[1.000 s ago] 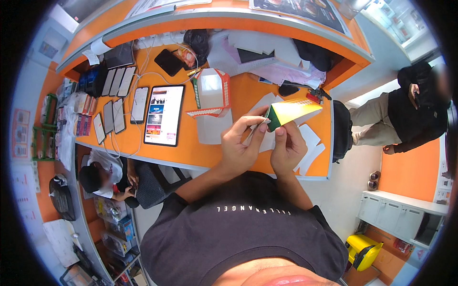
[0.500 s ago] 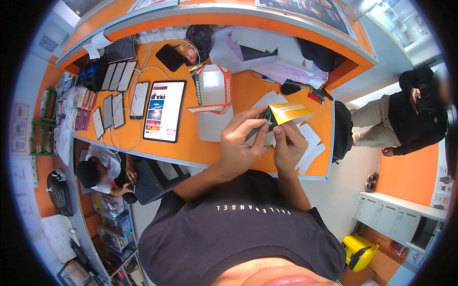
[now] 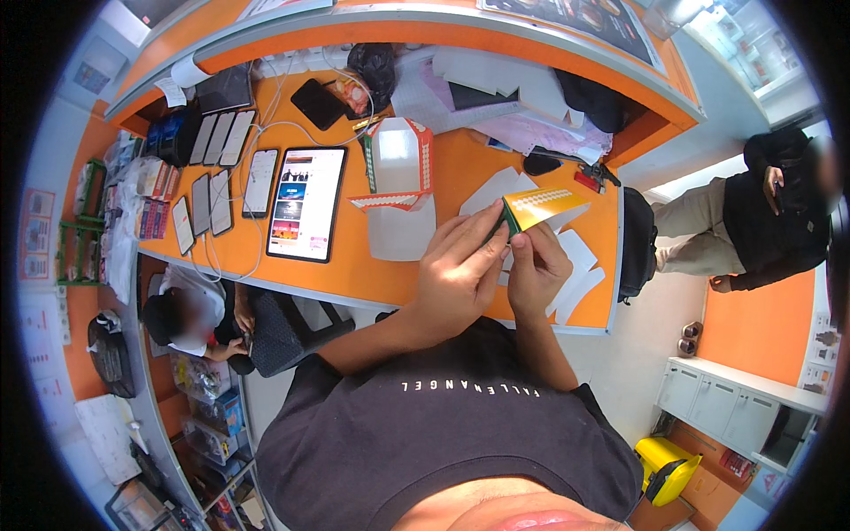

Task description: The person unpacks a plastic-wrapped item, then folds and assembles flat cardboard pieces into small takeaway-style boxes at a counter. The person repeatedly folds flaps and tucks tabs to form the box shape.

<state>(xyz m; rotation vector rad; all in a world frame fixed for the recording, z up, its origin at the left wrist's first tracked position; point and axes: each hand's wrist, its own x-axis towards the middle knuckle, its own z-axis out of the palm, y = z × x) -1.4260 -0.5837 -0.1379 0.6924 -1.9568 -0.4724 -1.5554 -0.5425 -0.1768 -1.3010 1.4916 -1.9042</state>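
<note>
Over the right part of the orange desk (image 3: 469,239), both my hands grip a folded yellow and green card (image 3: 547,208) with a patterned strip. My left hand (image 3: 456,274) presses its straightened fingers against the green side. My right hand (image 3: 538,270) pinches the lower edge near the fold. Fingers hide part of the card's green side. Left of the hands stands a partly folded card piece (image 3: 416,168) with red, green and white faces. White paper pieces (image 3: 575,257) lie beneath and beside my hands.
A tablet (image 3: 305,208) and several phones (image 3: 235,139) with cables lie on the left. A raised orange ledge (image 3: 425,28) runs across the back, papers under it. One person (image 3: 190,310) sits at lower left; another (image 3: 753,203) stands right. A black bag (image 3: 636,243) touches the desk's right end.
My left hand's fingers have straightened and closed together along the card's green side. The card has shifted slightly right and its green face shows differently. My right hand keeps its pinch.
</note>
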